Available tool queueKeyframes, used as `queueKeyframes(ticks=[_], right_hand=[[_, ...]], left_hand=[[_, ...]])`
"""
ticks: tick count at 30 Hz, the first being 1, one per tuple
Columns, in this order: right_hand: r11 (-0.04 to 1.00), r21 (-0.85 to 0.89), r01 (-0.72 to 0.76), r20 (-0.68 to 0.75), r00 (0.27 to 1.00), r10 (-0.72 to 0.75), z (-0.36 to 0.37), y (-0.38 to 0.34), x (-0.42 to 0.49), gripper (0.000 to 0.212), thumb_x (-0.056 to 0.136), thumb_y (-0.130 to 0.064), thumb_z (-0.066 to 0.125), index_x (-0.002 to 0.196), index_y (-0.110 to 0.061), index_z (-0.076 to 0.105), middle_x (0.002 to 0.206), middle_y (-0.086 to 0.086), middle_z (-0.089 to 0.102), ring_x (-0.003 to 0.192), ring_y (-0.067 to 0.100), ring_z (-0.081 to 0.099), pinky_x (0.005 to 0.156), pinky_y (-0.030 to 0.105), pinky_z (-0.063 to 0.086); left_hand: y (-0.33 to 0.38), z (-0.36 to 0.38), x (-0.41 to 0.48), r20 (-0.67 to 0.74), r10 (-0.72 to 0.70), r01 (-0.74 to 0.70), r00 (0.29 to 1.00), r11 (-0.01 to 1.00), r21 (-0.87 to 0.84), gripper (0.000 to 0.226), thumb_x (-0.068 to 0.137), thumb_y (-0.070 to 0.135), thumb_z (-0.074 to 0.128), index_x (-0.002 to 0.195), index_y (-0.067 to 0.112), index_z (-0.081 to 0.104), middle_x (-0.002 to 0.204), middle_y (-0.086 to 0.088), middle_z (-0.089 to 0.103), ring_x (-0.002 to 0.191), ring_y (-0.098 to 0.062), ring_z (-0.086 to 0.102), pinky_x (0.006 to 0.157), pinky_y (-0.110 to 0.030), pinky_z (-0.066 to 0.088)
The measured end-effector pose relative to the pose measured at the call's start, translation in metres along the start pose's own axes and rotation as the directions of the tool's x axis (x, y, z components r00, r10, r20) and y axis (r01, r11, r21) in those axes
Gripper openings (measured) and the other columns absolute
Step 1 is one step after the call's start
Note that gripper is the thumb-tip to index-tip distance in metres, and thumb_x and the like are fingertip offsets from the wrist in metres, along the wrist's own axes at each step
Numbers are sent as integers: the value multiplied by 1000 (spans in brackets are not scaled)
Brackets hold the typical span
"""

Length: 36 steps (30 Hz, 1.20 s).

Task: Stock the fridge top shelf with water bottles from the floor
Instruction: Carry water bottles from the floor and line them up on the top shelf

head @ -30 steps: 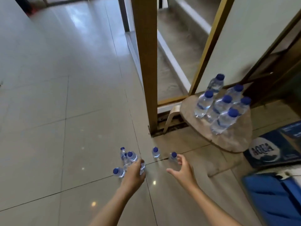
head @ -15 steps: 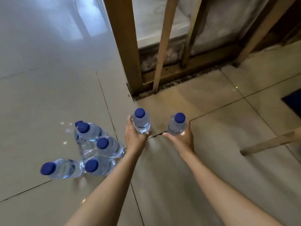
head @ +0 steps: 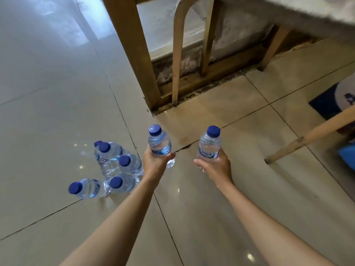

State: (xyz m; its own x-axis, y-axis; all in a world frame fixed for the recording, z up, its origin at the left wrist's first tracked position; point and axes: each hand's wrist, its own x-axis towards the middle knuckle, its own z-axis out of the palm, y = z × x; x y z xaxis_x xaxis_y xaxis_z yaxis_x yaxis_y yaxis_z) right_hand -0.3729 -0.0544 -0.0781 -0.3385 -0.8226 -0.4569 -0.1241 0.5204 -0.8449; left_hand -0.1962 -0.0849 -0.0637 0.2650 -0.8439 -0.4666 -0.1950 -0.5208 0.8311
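Bare left hand, bare right hand, two bare forearms

The left hand grips one upright water bottle; the right hand grips a second bottle, both near the wooden post. Left of its foot, a cluster of bottles sits on the tiled floor.
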Motion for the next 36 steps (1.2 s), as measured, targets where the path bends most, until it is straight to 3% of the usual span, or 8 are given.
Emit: queueKeyframes(ticks=[4,10,17,22,26,30,33,36], right_hand=[[999,40,-11,-43,999,13,-41,-61,-61,39,62,-11,81,92,-27,61,85,-7,70,81,13,67,70,27,55],[993,107,55,-91,995,-46,-105,-167,-138,35,65,-11,81,93,-23,64,83,-3,71,80,16,68,71,28,55],[956,220,192,-154,975,-160,-216,-349,-215,22,72,-1,78,84,-14,66,74,1,71,64,6,67,57,16,52],[906,219,362,-308,907,-288,-319,-487,-274,35,70,-3,80,98,-18,65,83,-6,72,74,1,69,61,12,51],[857,169,486,-391,832,-395,-409,-582,-326,37,70,-5,81,102,-14,65,88,2,74,82,14,71,73,26,56],[797,128,591,-475,741,-474,-503,-653,-385,33,73,-2,77,103,-8,63,82,4,72,71,15,67,68,25,54],[760,68,646,-566,652,-504,-575,-688,-430,31,73,-3,77,101,-7,64,79,1,70,68,10,66,67,23,53],[731,-18,682,-654,545,-525,-650,-712,-473,24,73,-4,77,94,-4,66,75,2,69,63,10,62,62,24,51]], left_hand=[[68,-23,-56,148,30,-33,989,999,16,51,67,1,80,108,18,54,93,4,65,85,-7,63,67,-16,46],[191,-38,-125,352,109,-140,930,988,63,52,65,-1,79,111,11,59,96,-3,68,85,-11,66,71,-17,49],[387,-45,-225,571,240,-311,785,950,27,52,63,-1,79,111,10,60,99,-7,70,92,-18,67,87,-33,52],[556,-41,-312,701,397,-511,593,858,-53,39,70,-6,75,104,6,63,97,-10,70,88,-13,69,80,-22,55],[684,-21,-393,767,484,-604,422,781,-161,28,70,-12,72,90,7,63,81,-4,68,71,-6,67,70,-21,54],[791,10,-478,778,588,-679,221,666,-309,31,64,-3,73,94,-3,62,84,-10,66,78,-17,64,74,-24,54],[853,41,-539,758,639,-687,132,610,-395,36,62,0,78,96,3,65,88,-9,69,85,-22,67,84,-34,54],[901,76,-605,762,647,-680,35,574,-456,39,58,5,79,95,2,68,88,-8,71,84,-20,67,82,-36,53]])
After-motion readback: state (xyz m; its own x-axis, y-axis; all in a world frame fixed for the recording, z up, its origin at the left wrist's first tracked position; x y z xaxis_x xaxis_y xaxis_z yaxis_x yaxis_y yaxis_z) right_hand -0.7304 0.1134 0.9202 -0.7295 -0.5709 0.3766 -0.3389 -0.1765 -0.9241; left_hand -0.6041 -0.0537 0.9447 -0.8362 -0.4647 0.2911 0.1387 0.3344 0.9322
